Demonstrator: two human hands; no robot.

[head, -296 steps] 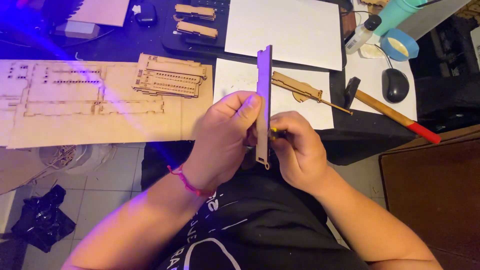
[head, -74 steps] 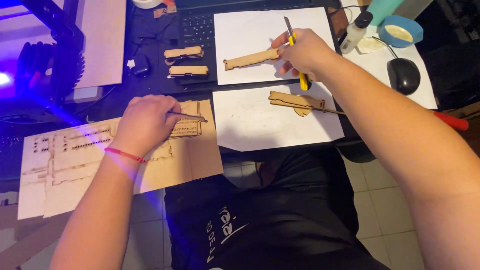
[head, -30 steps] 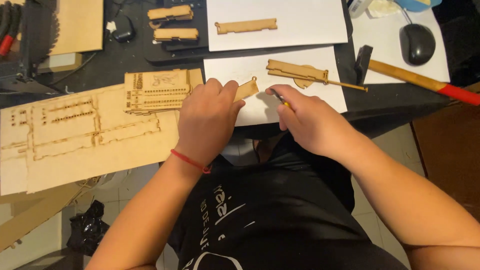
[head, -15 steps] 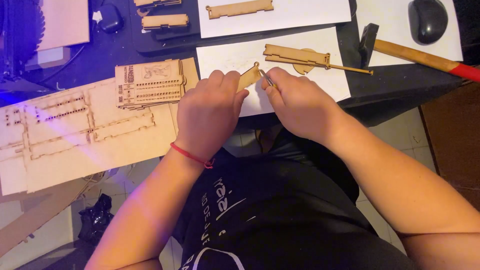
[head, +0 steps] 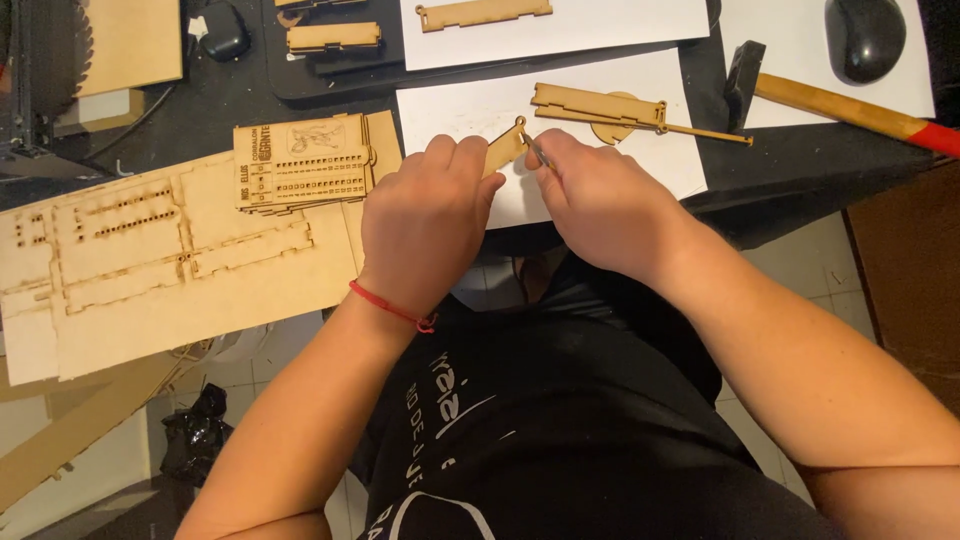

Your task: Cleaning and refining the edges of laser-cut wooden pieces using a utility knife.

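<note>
Left hand (head: pixel 425 225) pinches a small wooden piece (head: pixel 505 148), its long axis slanting up-right; right hand (head: pixel 600 200), just beside, grips a thin metal tool (head: pixel 536 150) touching the piece's upper end.

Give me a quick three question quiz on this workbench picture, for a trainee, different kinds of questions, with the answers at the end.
1. True or false: the left hand holds a small wooden piece.
2. Which tool lies at the bench's right edge? A) hammer B) saw C) pliers
3. Fill in: the right hand puts a thin ____ tool to the piece.

Key: 1 true. 2 A, the hammer. 3 metal.
</note>
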